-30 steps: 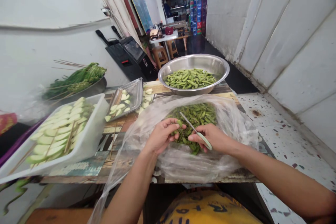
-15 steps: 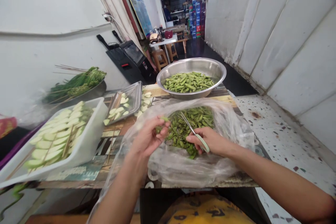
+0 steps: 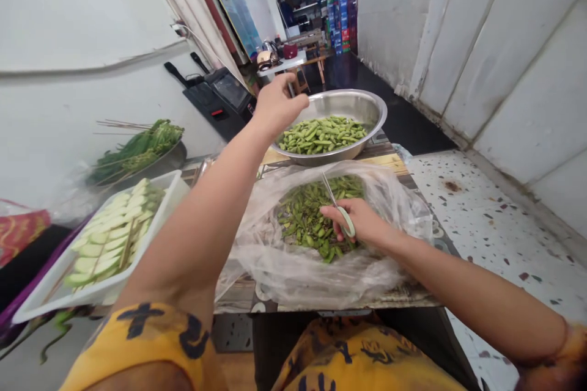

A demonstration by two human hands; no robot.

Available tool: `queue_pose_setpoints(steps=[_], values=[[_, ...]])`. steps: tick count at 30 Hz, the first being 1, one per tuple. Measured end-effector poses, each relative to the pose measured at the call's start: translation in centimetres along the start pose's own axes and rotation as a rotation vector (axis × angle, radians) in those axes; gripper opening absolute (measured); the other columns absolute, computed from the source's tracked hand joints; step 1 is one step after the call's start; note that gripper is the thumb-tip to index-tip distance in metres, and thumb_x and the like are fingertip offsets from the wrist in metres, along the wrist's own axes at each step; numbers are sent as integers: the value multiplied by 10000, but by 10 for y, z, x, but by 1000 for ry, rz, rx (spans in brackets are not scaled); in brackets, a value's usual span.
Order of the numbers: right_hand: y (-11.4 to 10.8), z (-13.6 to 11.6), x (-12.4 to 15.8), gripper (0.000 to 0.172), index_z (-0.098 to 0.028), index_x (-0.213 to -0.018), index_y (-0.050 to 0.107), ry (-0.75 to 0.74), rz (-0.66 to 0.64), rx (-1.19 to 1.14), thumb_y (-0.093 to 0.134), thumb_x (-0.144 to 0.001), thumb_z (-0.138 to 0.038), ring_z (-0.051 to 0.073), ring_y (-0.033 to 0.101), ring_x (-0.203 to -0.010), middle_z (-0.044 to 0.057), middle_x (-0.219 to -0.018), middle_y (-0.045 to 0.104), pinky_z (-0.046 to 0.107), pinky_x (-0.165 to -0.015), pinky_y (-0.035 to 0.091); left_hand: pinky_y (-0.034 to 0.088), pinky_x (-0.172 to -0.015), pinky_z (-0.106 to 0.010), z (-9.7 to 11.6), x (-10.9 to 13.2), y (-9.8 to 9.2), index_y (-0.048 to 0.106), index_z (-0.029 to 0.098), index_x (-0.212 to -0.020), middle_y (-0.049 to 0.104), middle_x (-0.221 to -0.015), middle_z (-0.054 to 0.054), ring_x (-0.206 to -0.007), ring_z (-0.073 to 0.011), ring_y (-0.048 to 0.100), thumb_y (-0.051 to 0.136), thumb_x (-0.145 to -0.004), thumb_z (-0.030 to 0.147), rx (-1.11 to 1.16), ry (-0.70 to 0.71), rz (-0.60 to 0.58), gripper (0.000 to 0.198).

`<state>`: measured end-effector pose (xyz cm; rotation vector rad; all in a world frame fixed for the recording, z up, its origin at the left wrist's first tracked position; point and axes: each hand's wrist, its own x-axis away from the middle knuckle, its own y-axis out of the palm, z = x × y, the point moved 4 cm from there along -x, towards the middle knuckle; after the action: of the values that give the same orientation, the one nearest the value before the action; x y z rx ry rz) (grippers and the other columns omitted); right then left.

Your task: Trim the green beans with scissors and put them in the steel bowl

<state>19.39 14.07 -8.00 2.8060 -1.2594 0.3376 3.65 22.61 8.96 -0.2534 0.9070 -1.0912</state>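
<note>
My left hand is raised at the left rim of a wide steel bowl. Its thumb and fingers are apart, and I see nothing held in it. Green soybean pods fill the bottom of the bowl. Nearer to me, a clear plastic bag lies spread on the table with more, darker pods inside. Over these pods my right hand is closed around a pair of scissors with pale green handles. The blades point up and away from me.
On the left stands a white plastic tub of sliced green vegetable on skewers. Behind it is a bowl of leafy greens with sticks. A black appliance is beyond the table's far left, and a white wall runs along the right.
My left hand has moved up and forward from the bag to the bowl and its fingers have spread; the green pod it pinched no longer shows. My right hand stays over the bag with the scissors.
</note>
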Motion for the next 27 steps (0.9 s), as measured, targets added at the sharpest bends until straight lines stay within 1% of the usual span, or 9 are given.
queue_pose_setpoints(steps=[2, 5, 9, 13, 16, 19, 22, 24, 27], values=[[0, -2, 1, 370, -152, -641, 509, 4, 11, -55, 560, -790, -487, 72, 462, -361, -30, -465, 500, 170, -290, 289, 458, -793, -355, 5, 48, -4, 642, 143, -958, 648, -840, -54, -839, -198, 597, 581, -709, 197, -77, 9, -177, 262], [1, -6, 5, 330, -142, -704, 556, 1, 21, -132, 566, -796, -458, 78, 476, -364, -33, -471, 498, 169, -276, 274, 472, -680, -315, -2, 132, -1, 695, 210, -842, 671, -751, -19, -685, -177, 612, 590, -736, 259, -176, 16, -598, 157], [1, -8, 7, 290, -139, -722, 575, 10, 30, -152, 588, -790, -421, 77, 482, -365, -38, -469, 495, 162, -274, 277, 469, -781, -326, -31, 203, 12, 692, 244, -919, 674, -951, -43, -862, -200, 613, 573, -774, 233, -170, 100, -842, 188], [2, 1, 3, 304, -144, -696, 565, 17, 10, -124, 598, -777, -435, 76, 492, -365, -35, -469, 505, 154, -268, 281, 439, -875, -384, -62, 210, 18, 666, 215, -993, 629, -1016, -90, -989, -229, 558, 555, -800, 247, -234, 171, -800, 225], [2, 9, -1, 325, -145, -662, 537, 46, 5, -79, 601, -768, -447, 77, 494, -359, -30, -458, 506, 149, -260, 275, 467, -837, -380, -81, 199, 9, 625, 209, -1089, 638, -1048, -92, -959, -233, 578, 548, -809, 330, -219, 46, -736, 314], [3, 12, -3, 326, -149, -654, 528, 83, -25, -14, 598, -765, -447, 73, 464, -341, -33, -440, 502, 150, -257, 266, 470, -853, -396, -84, 199, -2, 479, 214, -1276, 522, -1279, -120, -1091, -259, 534, 559, -795, 376, -202, -10, -597, 513], [5, 11, -1, 323, -149, -646, 539, 94, -74, 76, 608, -751, -447, 71, 452, -339, -33, -450, 508, 155, -261, 268, 398, -940, -451, -73, 214, -6, 576, 197, -1131, 502, -1264, -135, -1164, -277, 464, 553, -799, 265, -322, 120, -467, 340], [6, 9, 1, 320, -149, -651, 556, 81, -93, 129, 612, -744, -449, 76, 466, -353, -31, -468, 517, 159, -269, 278, 423, -894, -424, -68, 229, -4, 617, 186, -979, 564, -1098, -120, -1049, -253, 521, 551, -785, 202, -353, 141, -529, 206], [6, 8, 3, 314, -152, -695, 577, 70, -90, 182, 609, -740, -461, 91, 487, -375, -30, -472, 521, 169, -282, 293, 468, -749, -346, -69, 245, -7, 572, 179, -931, 558, -953, -78, -856, -206, 561, 578, -757, 220, -345, -7, -596, 179]])
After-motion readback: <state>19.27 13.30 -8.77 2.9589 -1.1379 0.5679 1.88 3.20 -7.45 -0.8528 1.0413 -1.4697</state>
